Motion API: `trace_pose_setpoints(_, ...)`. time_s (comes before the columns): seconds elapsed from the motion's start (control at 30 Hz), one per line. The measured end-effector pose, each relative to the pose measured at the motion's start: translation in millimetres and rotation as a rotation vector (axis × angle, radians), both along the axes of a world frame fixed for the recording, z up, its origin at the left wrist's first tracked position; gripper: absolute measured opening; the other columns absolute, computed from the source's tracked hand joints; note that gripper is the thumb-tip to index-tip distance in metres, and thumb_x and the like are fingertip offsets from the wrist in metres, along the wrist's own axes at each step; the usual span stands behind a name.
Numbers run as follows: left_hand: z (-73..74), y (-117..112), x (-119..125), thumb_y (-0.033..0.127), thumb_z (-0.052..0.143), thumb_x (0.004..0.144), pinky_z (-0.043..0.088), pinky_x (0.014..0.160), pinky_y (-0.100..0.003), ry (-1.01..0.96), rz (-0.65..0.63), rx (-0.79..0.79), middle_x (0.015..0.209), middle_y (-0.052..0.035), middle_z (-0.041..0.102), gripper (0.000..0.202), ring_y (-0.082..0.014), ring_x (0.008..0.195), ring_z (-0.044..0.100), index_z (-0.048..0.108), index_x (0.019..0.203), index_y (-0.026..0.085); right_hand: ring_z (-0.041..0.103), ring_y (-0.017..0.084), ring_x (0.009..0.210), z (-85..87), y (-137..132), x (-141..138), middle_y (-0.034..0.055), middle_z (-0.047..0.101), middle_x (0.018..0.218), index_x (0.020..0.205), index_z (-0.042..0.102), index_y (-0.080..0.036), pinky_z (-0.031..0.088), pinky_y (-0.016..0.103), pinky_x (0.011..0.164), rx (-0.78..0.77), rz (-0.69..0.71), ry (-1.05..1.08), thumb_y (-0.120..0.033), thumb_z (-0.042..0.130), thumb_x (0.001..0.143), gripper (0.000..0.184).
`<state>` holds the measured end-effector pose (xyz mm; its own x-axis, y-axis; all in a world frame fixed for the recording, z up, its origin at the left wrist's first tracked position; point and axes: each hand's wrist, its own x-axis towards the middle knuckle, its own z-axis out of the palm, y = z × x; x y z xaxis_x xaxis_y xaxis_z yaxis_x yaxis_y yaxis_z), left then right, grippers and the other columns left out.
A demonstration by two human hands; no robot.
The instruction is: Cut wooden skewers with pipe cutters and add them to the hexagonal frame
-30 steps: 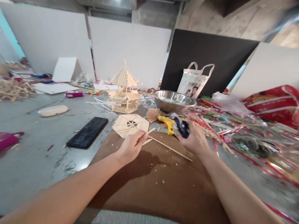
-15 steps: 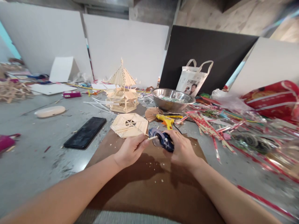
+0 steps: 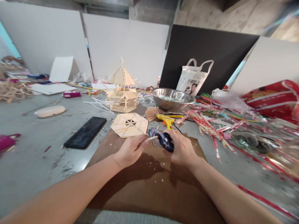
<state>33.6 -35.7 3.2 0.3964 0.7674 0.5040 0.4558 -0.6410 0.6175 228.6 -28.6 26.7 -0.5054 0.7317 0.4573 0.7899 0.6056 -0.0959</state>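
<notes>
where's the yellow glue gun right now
In the head view, the glue gun lies just right of centre, in front of the metal bowl, beyond the right hand.

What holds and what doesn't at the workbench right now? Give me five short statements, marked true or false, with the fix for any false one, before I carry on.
1. The right hand holds a dark blue hand tool. True.
2. The left hand holds the black phone. False: it holds a thin wooden stick; the phone lies on the table.
3. The yellow glue gun lies nearer the person than the metal bowl. True.
4. The pagoda model lies on its side. False: it stands upright, beyond the hexagonal panel.
5. The hexagonal panel lies flat, not propped on edge. True.
</notes>
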Motion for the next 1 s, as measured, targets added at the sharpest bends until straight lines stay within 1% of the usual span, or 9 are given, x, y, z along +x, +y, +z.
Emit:
trace_pose_setpoints(0.13, 1.1, -0.4, 0.5, 0.029, 0.029, 0.083, 0.030, 0.052, -0.021, 0.003, -0.009, -0.004, 0.057, 0.0007, 0.040, 0.028, -0.0089, 0.054, 0.033, 0.048, 0.071, 0.013, 0.052, 0.022, 0.082, -0.7, -0.1, -0.2, 0.0070, 0.056, 0.088, 0.095, 0.043, -0.018, 0.041, 0.033, 0.069, -0.004, 0.007, -0.001, -0.021, 0.050, 0.056, 0.040)
trace_pose_setpoints(0.33, 0.1, 0.3, -0.4, 0.027, 0.030, 0.083, 0.029, 0.051, -0.020, 0.008, -0.014, 0.017, 0.056, 0.0016, 0.037, 0.027, -0.0081, 0.053, 0.031, 0.047, 0.068, 0.013, 0.052, 0.022, 0.081, -1.5, 0.9, 0.4, 0.0073, 0.056, 0.088, 0.095, 0.043, -0.017, 0.041, 0.032, 0.068, -0.013, -0.007, -0.022, -0.021, 0.051, 0.056, 0.040)
trace_pose_setpoints(0.53, -2.0, 0.6, -0.7, 0.025, 0.032, 0.083, 0.028, 0.049, -0.019, -0.001, -0.028, 0.047, 0.054, 0.0032, 0.032, 0.026, -0.0070, 0.051, 0.029, 0.043, 0.063, 0.013, 0.053, 0.021, 0.075, 1.4, -1.0, 0.5, 0.0059, 0.058, 0.082, 0.092, 0.045, -0.017, 0.039, 0.030, 0.063, -0.057, -0.035, -0.047, -0.024, 0.050, 0.057, 0.036)
trace_pose_setpoints(0.73, -1.2, 0.7, -0.7, 0.025, 0.032, 0.083, 0.026, 0.047, -0.019, 0.010, -0.040, 0.028, 0.052, 0.0038, 0.031, 0.026, -0.0065, 0.049, 0.028, 0.040, 0.061, 0.014, 0.054, 0.018, 0.072, 2.5, -2.8, 0.1, 0.0043, 0.059, 0.081, 0.090, 0.046, -0.018, 0.038, 0.027, 0.061, -0.094, -0.038, -0.032, -0.024, 0.049, 0.057, 0.034)
trace_pose_setpoints(1.0, -2.1, 0.7, -0.2, 0.025, 0.031, 0.083, 0.026, 0.047, -0.018, 0.011, -0.015, 0.038, 0.052, 0.0045, 0.029, 0.027, -0.0061, 0.048, 0.028, 0.037, 0.059, 0.015, 0.054, 0.017, 0.069, 1.5, -2.2, -1.8, 0.0033, 0.059, 0.078, 0.087, 0.047, -0.019, 0.036, 0.024, 0.058, -0.132, -0.069, -0.027, -0.024, 0.048, 0.058, 0.030)
